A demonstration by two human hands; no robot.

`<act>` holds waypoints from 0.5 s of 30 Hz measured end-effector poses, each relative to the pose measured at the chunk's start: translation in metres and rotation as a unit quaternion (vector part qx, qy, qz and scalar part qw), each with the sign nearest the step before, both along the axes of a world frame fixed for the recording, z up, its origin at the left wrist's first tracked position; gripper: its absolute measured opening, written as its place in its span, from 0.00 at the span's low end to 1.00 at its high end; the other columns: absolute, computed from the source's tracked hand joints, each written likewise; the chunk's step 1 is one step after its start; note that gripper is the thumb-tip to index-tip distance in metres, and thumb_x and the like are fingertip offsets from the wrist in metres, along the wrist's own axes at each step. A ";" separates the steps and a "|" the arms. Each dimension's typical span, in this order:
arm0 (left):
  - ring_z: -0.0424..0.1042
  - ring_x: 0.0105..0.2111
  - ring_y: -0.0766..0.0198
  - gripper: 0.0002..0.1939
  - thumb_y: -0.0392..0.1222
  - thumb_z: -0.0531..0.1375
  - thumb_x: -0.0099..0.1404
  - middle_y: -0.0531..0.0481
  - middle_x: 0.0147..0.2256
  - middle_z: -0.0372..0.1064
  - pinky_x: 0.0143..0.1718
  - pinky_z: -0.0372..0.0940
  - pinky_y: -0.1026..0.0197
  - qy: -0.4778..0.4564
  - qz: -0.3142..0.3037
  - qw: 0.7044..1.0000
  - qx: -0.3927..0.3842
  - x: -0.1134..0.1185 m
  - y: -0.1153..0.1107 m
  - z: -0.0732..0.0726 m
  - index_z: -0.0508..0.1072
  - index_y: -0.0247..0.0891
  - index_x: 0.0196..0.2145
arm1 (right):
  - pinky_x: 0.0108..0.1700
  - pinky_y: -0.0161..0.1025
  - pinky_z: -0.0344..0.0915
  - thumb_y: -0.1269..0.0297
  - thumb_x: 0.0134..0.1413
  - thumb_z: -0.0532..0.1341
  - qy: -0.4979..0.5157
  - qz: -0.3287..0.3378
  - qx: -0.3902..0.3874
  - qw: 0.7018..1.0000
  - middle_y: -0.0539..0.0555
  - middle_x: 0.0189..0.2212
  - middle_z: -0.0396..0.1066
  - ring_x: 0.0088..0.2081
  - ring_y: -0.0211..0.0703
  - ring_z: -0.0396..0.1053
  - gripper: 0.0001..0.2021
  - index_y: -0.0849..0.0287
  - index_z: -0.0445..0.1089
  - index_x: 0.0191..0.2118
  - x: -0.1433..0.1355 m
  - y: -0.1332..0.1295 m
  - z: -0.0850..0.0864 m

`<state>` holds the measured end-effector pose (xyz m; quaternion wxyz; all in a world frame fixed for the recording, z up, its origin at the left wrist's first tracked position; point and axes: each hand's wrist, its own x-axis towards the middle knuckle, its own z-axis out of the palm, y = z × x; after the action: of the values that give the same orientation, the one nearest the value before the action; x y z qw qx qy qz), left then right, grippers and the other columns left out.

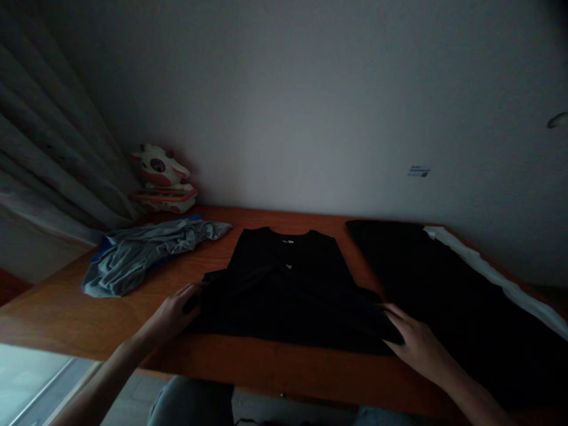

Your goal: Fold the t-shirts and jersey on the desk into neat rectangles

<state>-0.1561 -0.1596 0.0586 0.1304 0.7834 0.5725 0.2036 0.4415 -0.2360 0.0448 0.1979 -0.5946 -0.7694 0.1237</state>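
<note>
A black shirt [284, 296] lies spread on the wooden table in front of me, neckline toward the wall, with small light print inside the collar and a small mark on the chest. My left hand [180, 310] grips its left edge near the lower corner, fingers closed on the cloth. On the opposite side my right hand [408, 337] pinches the right edge, and the fabric there bends up over the fingers. The shirt's lower part looks loosely folded between both hands. Dim light hides most creases in the dark cloth.
A crumpled grey garment with blue parts [146, 251] lies to the left. Behind it sits a cow-shaped toy keyboard [163, 180] beside the curtain [57, 136]. Dark cloth [444, 284] with a white strip covers the right side. The table's front edge [266, 373] is just before my knees.
</note>
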 end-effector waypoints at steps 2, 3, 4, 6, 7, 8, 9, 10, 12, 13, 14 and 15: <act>0.78 0.51 0.54 0.25 0.41 0.55 0.57 0.46 0.52 0.78 0.54 0.71 0.59 0.016 -0.005 1.000 -0.015 -0.012 -0.021 0.000 0.73 0.43 0.53 | 0.54 0.46 0.76 0.66 0.51 0.61 0.001 -0.001 -0.022 1.000 0.58 0.54 0.76 0.52 0.55 0.77 0.20 0.52 0.77 0.51 0.010 -0.021 0.004; 0.78 0.51 0.54 0.27 0.40 0.56 0.55 0.48 0.51 0.78 0.54 0.71 0.60 0.023 -0.007 0.999 -0.021 -0.016 -0.030 0.002 0.74 0.44 0.54 | 0.54 0.46 0.76 0.65 0.51 0.62 0.004 -0.003 -0.036 0.999 0.58 0.54 0.77 0.52 0.56 0.77 0.21 0.53 0.78 0.52 0.014 -0.028 0.007; 0.79 0.50 0.55 0.28 0.39 0.56 0.54 0.48 0.51 0.79 0.53 0.71 0.60 0.030 -0.009 0.999 -0.025 -0.018 -0.036 0.004 0.74 0.45 0.54 | 0.55 0.46 0.75 0.63 0.52 0.63 0.009 -0.007 -0.050 0.999 0.58 0.53 0.78 0.53 0.56 0.77 0.21 0.53 0.78 0.53 0.018 -0.033 0.010; 0.79 0.49 0.54 0.30 0.38 0.58 0.51 0.48 0.51 0.79 0.53 0.72 0.60 0.046 -0.016 0.999 -0.021 -0.016 -0.041 0.012 0.75 0.45 0.54 | 0.55 0.46 0.75 0.55 0.54 0.65 0.016 -0.021 -0.068 0.997 0.58 0.51 0.79 0.52 0.57 0.78 0.20 0.53 0.78 0.52 0.022 -0.037 0.018; 0.79 0.49 0.53 0.30 0.38 0.59 0.51 0.47 0.51 0.79 0.53 0.72 0.59 0.052 -0.022 0.998 -0.015 -0.013 -0.040 0.017 0.76 0.44 0.53 | 0.55 0.46 0.75 0.51 0.56 0.65 0.020 -0.024 -0.071 0.997 0.58 0.50 0.80 0.51 0.56 0.78 0.20 0.53 0.79 0.51 0.022 -0.035 0.023; 0.79 0.49 0.53 0.27 0.39 0.60 0.52 0.46 0.51 0.79 0.53 0.72 0.58 0.054 -0.031 0.998 -0.008 -0.010 -0.038 0.022 0.77 0.44 0.52 | 0.55 0.46 0.75 0.48 0.58 0.63 0.026 -0.025 -0.069 0.997 0.58 0.48 0.81 0.50 0.55 0.79 0.20 0.53 0.80 0.49 0.023 -0.033 0.028; 0.79 0.48 0.53 0.24 0.41 0.60 0.55 0.46 0.50 0.79 0.52 0.73 0.58 0.050 -0.042 0.998 -0.002 -0.006 -0.034 0.026 0.78 0.44 0.50 | 0.54 0.44 0.75 0.46 0.61 0.61 0.033 -0.022 -0.060 0.997 0.57 0.47 0.81 0.49 0.54 0.79 0.20 0.52 0.81 0.48 0.023 -0.029 0.032; 0.80 0.47 0.53 0.19 0.44 0.60 0.59 0.45 0.49 0.80 0.50 0.73 0.59 0.038 -0.051 0.998 0.004 -0.004 -0.029 0.030 0.79 0.44 0.49 | 0.53 0.42 0.75 0.44 0.63 0.59 0.044 -0.020 -0.044 0.998 0.57 0.46 0.81 0.48 0.52 0.80 0.20 0.51 0.81 0.46 0.024 -0.026 0.035; 0.81 0.43 0.54 0.16 0.49 0.58 0.66 0.45 0.45 0.81 0.44 0.75 0.61 -0.006 -0.053 0.998 0.028 -0.007 -0.019 0.033 0.81 0.43 0.45 | 0.48 0.38 0.77 0.41 0.65 0.56 0.068 -0.020 0.009 0.997 0.56 0.42 0.82 0.44 0.49 0.81 0.23 0.51 0.82 0.43 0.029 -0.021 0.038; 0.81 0.41 0.55 0.17 0.51 0.57 0.67 0.44 0.44 0.82 0.41 0.75 0.62 -0.034 -0.042 0.997 0.051 -0.011 -0.015 0.033 0.81 0.42 0.44 | 0.44 0.36 0.78 0.39 0.65 0.55 0.078 -0.024 0.040 0.996 0.56 0.39 0.82 0.39 0.47 0.82 0.25 0.51 0.82 0.43 0.033 -0.020 0.038; 0.82 0.39 0.55 0.18 0.53 0.57 0.68 0.44 0.43 0.82 0.39 0.76 0.63 -0.060 -0.026 0.995 0.082 -0.017 -0.010 0.032 0.82 0.41 0.43 | 0.40 0.35 0.78 0.38 0.64 0.55 0.086 -0.027 0.069 0.994 0.56 0.36 0.82 0.34 0.45 0.81 0.25 0.51 0.82 0.42 0.037 -0.020 0.037; 0.82 0.38 0.55 0.19 0.54 0.58 0.68 0.44 0.42 0.82 0.38 0.76 0.63 -0.081 -0.012 0.990 0.113 -0.023 -0.007 0.030 0.82 0.40 0.42 | 0.38 0.34 0.78 0.38 0.64 0.56 0.091 -0.029 0.092 0.991 0.56 0.34 0.82 0.31 0.44 0.80 0.25 0.52 0.82 0.42 0.041 -0.021 0.036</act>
<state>-0.1794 -0.1666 0.0890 0.0894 0.7808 0.5241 0.3280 0.4825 -0.2568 0.0805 0.3242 -0.5825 -0.7387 0.1000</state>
